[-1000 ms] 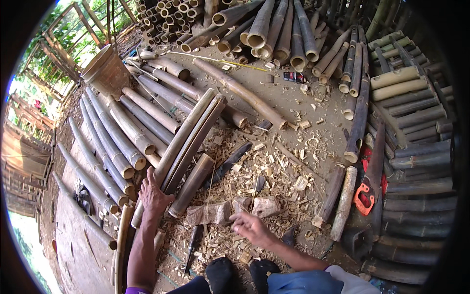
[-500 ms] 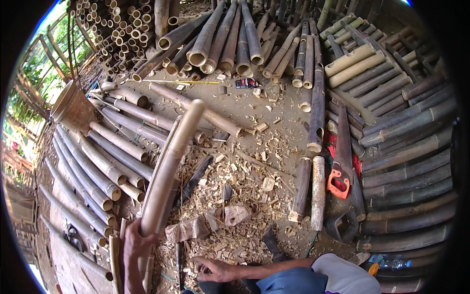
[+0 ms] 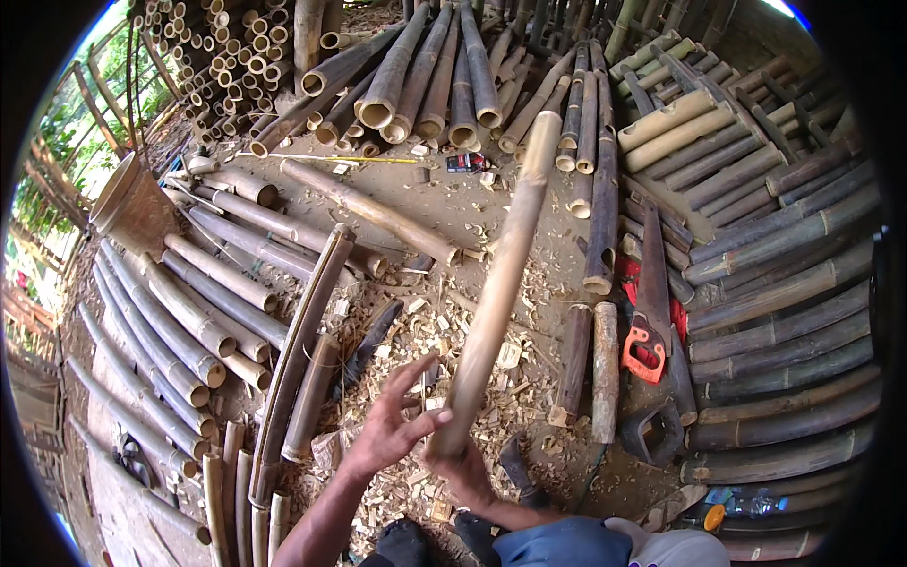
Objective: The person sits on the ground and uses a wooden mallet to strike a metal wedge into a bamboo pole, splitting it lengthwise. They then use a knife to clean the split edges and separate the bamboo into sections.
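A long pale split bamboo piece slants up from my hands toward the far pile. My right hand grips its near end from below. My left hand is beside that end with fingers spread, thumb touching the bamboo. Under both hands lies a heap of wood chips with a chopping block partly hidden. Other split bamboo strips lie just left of my left hand.
Rows of bamboo poles lie at left, more stacked at the back and right. A hand saw with an orange handle rests at right. A woven basket stands at far left. My feet are at the bottom.
The bamboo piece swung from the left side to the centre, passing from my left hand into my right. My left hand has let go and spread its fingers.
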Demonstrator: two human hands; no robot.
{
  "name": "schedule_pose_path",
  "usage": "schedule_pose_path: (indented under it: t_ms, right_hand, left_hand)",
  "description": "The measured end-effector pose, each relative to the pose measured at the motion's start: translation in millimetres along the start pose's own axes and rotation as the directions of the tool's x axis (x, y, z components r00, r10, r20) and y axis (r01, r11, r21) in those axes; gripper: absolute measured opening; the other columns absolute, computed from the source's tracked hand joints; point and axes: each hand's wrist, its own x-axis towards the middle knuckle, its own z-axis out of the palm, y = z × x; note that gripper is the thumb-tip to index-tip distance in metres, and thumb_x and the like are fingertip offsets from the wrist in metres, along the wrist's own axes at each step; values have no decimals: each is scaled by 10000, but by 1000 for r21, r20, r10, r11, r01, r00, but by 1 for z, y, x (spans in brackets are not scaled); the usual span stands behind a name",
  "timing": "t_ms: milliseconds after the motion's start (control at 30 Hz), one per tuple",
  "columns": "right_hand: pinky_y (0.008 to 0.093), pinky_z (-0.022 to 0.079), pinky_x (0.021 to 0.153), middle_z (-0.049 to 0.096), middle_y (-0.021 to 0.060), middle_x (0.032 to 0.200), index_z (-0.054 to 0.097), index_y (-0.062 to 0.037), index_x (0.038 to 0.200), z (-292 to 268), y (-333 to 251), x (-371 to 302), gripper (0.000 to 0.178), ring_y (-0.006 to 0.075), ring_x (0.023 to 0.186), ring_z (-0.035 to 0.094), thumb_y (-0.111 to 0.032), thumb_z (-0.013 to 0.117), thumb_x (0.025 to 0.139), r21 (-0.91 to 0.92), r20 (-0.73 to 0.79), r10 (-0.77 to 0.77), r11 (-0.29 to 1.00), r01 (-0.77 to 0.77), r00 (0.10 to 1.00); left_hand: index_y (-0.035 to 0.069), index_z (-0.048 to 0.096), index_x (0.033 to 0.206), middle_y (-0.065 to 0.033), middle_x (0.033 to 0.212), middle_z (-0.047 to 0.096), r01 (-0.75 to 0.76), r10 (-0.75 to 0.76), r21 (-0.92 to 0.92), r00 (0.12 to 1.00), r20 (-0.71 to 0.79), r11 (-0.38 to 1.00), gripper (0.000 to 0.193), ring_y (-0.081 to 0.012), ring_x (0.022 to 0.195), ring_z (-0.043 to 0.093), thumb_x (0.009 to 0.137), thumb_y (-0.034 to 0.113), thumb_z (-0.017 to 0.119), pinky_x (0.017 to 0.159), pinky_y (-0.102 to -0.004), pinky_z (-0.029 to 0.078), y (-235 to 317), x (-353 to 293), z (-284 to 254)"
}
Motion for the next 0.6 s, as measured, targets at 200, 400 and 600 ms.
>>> schedule_pose_path:
  t_ms: [200,400,600]
  right_hand:
    - [318,602,607,635,121,970,538,42,1272,-84,-54,118,702,181,774,641,-347,810,756,-269,-372,-246,951,150,895]
    - [273,468,446,608,59,846,585,15,1176,-125,-53,189,528,121,608,574,-284,774,784,-299,-394,-284,939,170,874]
    - [443,394,767,436,107,1114,414,-28,1335,-172,-172,320,862,237,954,434,-612,751,797,-536,-427,-419,831,149,801]
  left_hand:
    - [74,501,1528,-247,1565,402,353,129,568,757,-640,744,840,-418,1455,421,789,189,883,1192,-598,422,-66,-63,-87]
    - [75,398,1565,-254,1508,451,765,2,522,563,-827,377,930,-466,1423,407,753,214,831,1160,-600,359,-123,-127,-149]
    - [46,492,1491,-278,1369,605,714,-103,545,643,-759,439,800,-450,1275,571,848,406,806,1073,-563,443,-143,-136,-172]
